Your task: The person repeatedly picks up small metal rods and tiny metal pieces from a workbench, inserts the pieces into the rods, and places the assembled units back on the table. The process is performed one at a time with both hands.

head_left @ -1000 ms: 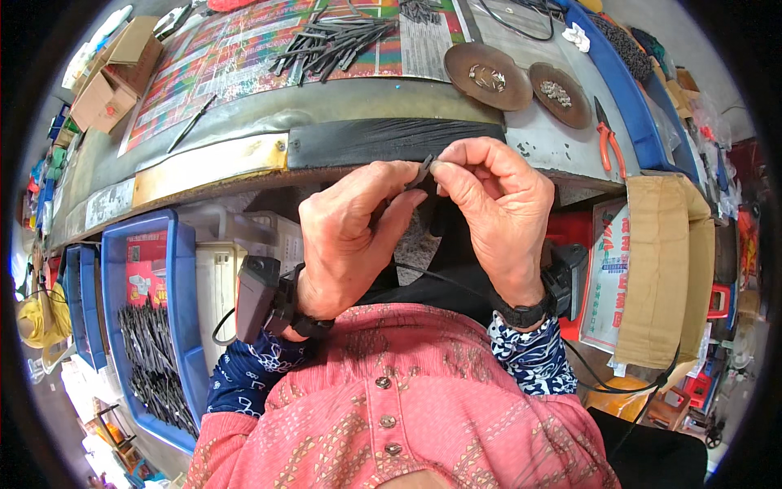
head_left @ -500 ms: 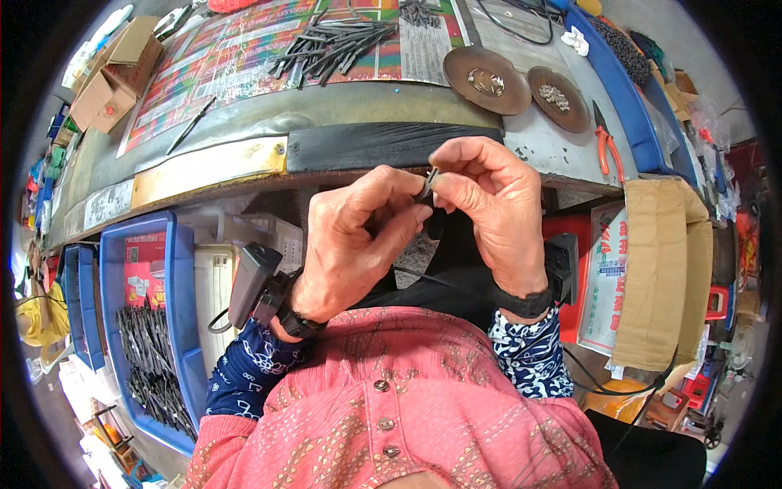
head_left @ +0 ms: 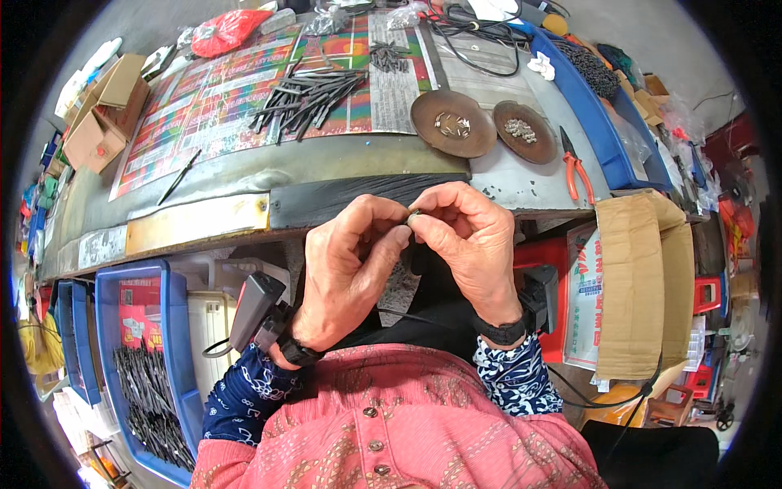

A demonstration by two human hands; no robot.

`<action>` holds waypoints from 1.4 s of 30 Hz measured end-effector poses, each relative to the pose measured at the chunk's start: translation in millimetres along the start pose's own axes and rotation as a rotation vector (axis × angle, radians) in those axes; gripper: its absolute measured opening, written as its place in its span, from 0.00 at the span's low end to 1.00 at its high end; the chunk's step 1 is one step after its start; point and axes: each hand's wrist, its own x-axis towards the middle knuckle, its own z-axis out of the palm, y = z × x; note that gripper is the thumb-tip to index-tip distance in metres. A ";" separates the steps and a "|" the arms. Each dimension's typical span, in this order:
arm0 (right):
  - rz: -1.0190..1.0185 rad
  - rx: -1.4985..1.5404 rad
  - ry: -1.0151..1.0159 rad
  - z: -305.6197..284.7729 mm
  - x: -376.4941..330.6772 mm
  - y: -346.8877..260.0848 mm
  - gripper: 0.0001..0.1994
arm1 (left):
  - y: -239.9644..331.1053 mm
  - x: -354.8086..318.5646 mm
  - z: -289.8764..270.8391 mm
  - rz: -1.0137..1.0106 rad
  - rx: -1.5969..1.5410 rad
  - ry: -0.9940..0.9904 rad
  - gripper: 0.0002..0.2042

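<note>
My left hand (head_left: 352, 273) and my right hand (head_left: 468, 248) meet just in front of the table's near edge. Between their pinched fingertips is a small dark piece (head_left: 414, 216), mostly covered by the fingers, so its kind cannot be made out. Beyond the hands, a pile of thin black strips (head_left: 308, 99) lies on a colourful printed sheet (head_left: 204, 102). Farther right are two round brown dishes: one dish (head_left: 429, 138) holds small brass-coloured pieces, the other dish (head_left: 542, 152) small silvery ones. Orange-handled pliers (head_left: 573, 167) rest right of the dishes.
A blue bin (head_left: 177, 326) with many black strips stands at my left. An open cardboard box (head_left: 635, 285) is at my right. A long blue tray (head_left: 599, 130) runs along the table's right side. One dark slim tool (head_left: 179, 177) lies on the table's left.
My view has shifted, so the table sits lower and more of its far side shows. The hands' fingertips have drawn closer together, and less of the small piece shows between them.
</note>
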 end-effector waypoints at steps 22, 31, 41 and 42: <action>-0.414 -1.353 0.302 -118.4 61.8 -9.8 0.12 | -12.3 17.9 -9.3 -0.115 -0.134 0.048 0.06; -0.440 -1.689 0.366 -144.5 61.0 10.8 0.21 | -17.4 18.3 -4.2 -0.085 -0.134 0.074 0.10; -0.422 -1.786 0.366 -143.3 67.0 11.2 0.18 | -15.2 17.3 -0.9 -0.055 -0.096 0.053 0.11; -0.439 -1.791 0.363 -143.4 67.4 10.3 0.16 | -13.6 15.5 -2.0 -0.101 -0.062 0.054 0.11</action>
